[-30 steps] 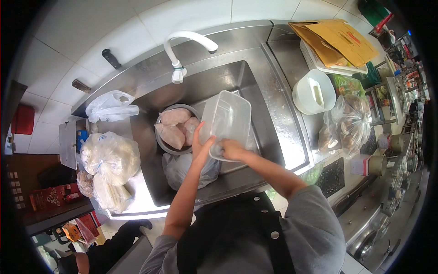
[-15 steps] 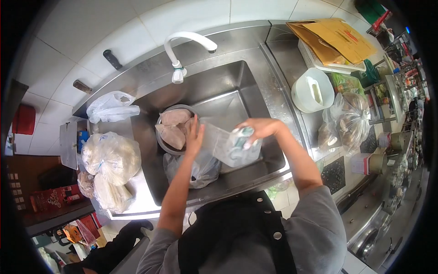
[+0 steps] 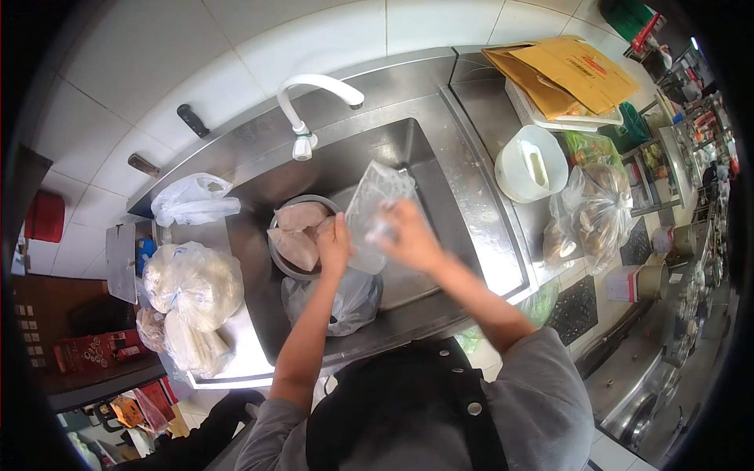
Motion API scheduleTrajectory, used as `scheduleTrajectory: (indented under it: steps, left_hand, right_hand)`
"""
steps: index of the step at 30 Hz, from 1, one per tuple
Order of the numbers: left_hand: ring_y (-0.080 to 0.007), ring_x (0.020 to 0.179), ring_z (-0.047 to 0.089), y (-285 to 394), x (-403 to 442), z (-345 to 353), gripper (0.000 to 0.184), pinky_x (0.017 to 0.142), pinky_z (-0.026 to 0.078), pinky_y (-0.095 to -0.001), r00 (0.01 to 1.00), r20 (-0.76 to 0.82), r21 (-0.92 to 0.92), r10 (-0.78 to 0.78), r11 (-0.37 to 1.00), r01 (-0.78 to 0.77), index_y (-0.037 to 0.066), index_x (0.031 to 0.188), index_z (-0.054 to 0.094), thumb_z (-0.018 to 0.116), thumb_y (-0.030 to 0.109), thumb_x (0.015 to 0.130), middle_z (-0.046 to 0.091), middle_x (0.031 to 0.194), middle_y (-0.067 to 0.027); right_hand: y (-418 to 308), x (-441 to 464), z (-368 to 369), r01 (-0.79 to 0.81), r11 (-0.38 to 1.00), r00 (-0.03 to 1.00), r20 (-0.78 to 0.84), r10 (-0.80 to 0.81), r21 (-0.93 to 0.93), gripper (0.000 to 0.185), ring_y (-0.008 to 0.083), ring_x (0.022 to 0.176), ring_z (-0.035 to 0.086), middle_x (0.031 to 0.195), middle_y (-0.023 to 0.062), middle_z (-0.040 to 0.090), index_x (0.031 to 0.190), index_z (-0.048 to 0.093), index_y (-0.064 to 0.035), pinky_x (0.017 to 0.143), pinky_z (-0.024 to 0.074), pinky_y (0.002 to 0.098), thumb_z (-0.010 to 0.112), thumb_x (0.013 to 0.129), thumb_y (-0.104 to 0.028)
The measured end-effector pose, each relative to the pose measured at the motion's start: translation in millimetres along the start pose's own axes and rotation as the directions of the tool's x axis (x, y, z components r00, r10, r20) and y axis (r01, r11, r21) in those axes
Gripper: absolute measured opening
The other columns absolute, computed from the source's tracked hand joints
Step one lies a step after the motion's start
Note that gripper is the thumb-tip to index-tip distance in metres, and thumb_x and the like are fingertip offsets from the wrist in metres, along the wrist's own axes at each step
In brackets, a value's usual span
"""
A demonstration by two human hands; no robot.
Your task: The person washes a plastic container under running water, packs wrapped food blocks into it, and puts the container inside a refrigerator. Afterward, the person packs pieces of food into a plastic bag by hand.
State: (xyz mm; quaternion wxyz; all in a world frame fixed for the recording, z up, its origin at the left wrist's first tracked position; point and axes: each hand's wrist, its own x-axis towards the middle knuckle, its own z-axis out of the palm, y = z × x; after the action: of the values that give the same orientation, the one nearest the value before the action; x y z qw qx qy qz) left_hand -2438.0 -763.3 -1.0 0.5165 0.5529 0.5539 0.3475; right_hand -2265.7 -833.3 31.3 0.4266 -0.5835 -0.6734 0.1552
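A clear plastic bag [image 3: 383,182] is stretched between my two hands above the sink. My left hand [image 3: 336,245], at the right rim of a round grey bowl [image 3: 284,265], has its fingers closed at the bag's near-left edge. Blurred by motion, my right hand [image 3: 408,237] grips the bag's middle, bunching it. Several pale pink pieces of meat [image 3: 297,250] fill the bowl; my left hand partly covers one. Just below the bowl, a greyish plastic bag [image 3: 357,302] lies in the sink.
A white faucet [image 3: 301,125] arches over the steel sink [image 3: 455,259]. Filled plastic bags [image 3: 196,286] and a white bag [image 3: 192,200] lie on the left counter. To the right stand a white tub [image 3: 514,169], cardboard [image 3: 577,74] on a basket, and a knotted bag [image 3: 601,208].
My right hand has moved left with the clear bag, whose free end now points up. My left hand's fingers have closed at the bag's edge. The view has shifted slightly.
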Motion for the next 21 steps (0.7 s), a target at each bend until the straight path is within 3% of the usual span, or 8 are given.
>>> scheduleTrajectory:
  steps: [1,3,4,6,9,15,18,21]
  left_hand:
    - [-0.0121,0.049,0.046,-3,4,2,0.047,0.046,0.038,-0.0318,1.0,0.001,0.003,0.0,1.0,0.0,-0.001,0.066,0.053,0.051,0.032,0.1,0.049,0.055,-0.003]
    - [-0.0125,0.042,0.045,-6,5,6,0.05,0.042,0.036,-0.0324,0.902,-0.082,0.166,0.423,0.899,-0.406,0.0,0.063,0.052,0.046,0.031,0.102,0.048,0.053,-0.0034]
    - [-0.0125,0.042,0.045,-9,0,4,0.05,0.042,0.036,-0.0324,0.905,-0.085,0.169,0.417,0.901,-0.399,0.0,0.063,0.052,0.046,0.031,0.102,0.048,0.053,-0.0034]
    - [-0.012,0.044,0.044,9,-20,-3,0.051,0.045,0.036,-0.0315,1.0,0.025,-0.164,-0.01,0.986,0.014,0.0,0.063,0.052,0.046,0.033,0.102,0.048,0.053,-0.0042]
    - [-0.0121,0.046,0.045,6,-23,0,0.052,0.048,0.037,-0.0312,0.99,-0.034,-0.047,0.139,0.989,-0.14,0.0,0.062,0.053,0.046,0.033,0.102,0.048,0.052,-0.0039]
    - [-0.0114,0.05,0.046,-1,-31,-3,0.052,0.05,0.036,-0.0308,0.997,-0.007,0.012,0.073,0.997,-0.073,0.0,0.061,0.054,0.047,0.032,0.101,0.05,0.052,-0.0036]
    - [-0.01,0.05,0.044,1,-33,-2,0.053,0.05,0.035,-0.0303,0.992,-0.015,0.021,0.125,0.992,-0.125,0.001,0.059,0.052,0.048,0.033,0.101,0.049,0.052,-0.0024]
    - [-0.0077,0.049,0.04,5,-29,3,0.052,0.047,0.032,-0.0289,0.989,-0.048,-0.041,0.143,0.989,-0.145,0.004,0.057,0.047,0.051,0.031,0.1,0.044,0.051,0.0009]
  right_hand:
    - [-14,-10,21,0.053,0.998,0.999,-0.011,-0.053,0.016,0.027,0.0363,0.113,0.052,0.111,0.0153,0.058,0.103,0.067,-0.0096,0.099,0.0391,0.0464,0.073,0.078,-0.019]
    - [-9,-2,25,0.085,0.996,0.995,-0.053,-0.084,0.019,0.027,0.0373,0.112,0.052,0.111,0.0163,0.059,0.103,0.067,-0.0086,0.099,0.0393,0.0469,0.072,0.077,-0.015]
    - [-4,4,26,0.119,0.993,0.989,-0.096,-0.116,0.019,0.028,0.0383,0.112,0.052,0.111,0.0173,0.059,0.103,0.067,-0.0075,0.098,0.0396,0.0474,0.071,0.076,-0.012]
    - [35,26,20,-0.075,0.997,0.958,-0.279,0.072,-0.001,0.031,0.039,0.113,0.052,0.111,0.0188,0.06,0.104,0.067,-0.0059,0.098,0.0397,0.0471,0.068,0.073,-0.006]
    - [56,33,11,-0.212,0.975,0.954,-0.204,0.22,0.058,0.032,0.0391,0.113,0.051,0.112,0.0203,0.06,0.104,0.068,-0.0058,0.098,0.0399,0.0468,0.068,0.073,-0.003]
    - [37,-3,36,0.024,0.999,0.974,-0.227,-0.016,0.03,0.024,0.0403,0.103,0.054,0.108,0.018,0.06,0.097,0.067,-0.0008,0.093,0.0436,0.0444,0.067,0.074,-0.003]
    - [67,15,18,-0.318,0.947,0.929,-0.19,0.319,0.038,0.029,0.0414,0.109,0.053,0.108,0.022,0.06,0.101,0.067,-0.0004,0.099,0.0415,0.0455,0.068,0.073,-0.005]
    - [11,-16,51,-0.063,0.998,0.988,-0.139,0.064,0.017,0.028,0.0406,0.11,0.053,0.111,0.0225,0.061,0.101,0.067,0.0,0.098,0.0425,0.0439,0.068,0.074,-0.008]
